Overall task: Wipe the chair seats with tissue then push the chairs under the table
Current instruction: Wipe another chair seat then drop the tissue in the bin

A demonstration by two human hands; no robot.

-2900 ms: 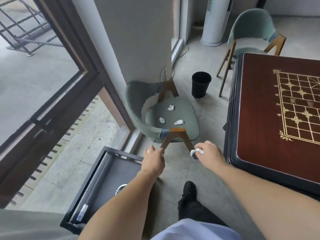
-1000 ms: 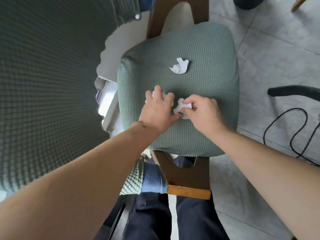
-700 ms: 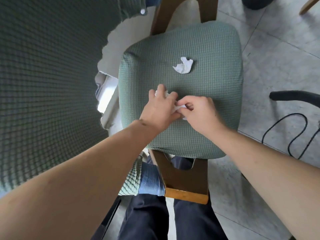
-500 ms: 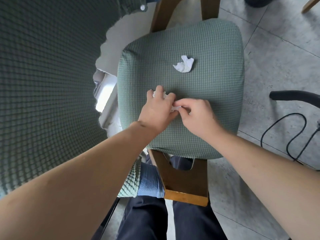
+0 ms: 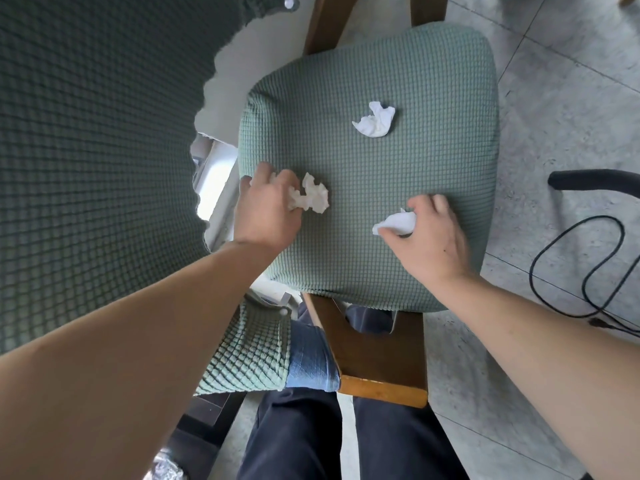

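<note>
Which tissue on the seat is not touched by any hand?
The far tissue, lying alone on the seat. The other two are held by the hands.

The hands have drawn apart on the seat: the left hand now grips one crumpled tissue, the right hand pinches another wad further right.

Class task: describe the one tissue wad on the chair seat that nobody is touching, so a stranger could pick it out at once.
Find the green seat cushion. On it lie three white tissue wads; the loose wad sits nearest the far edge. Unlike the wads at the left hand and right hand, no fingers touch it.
</note>
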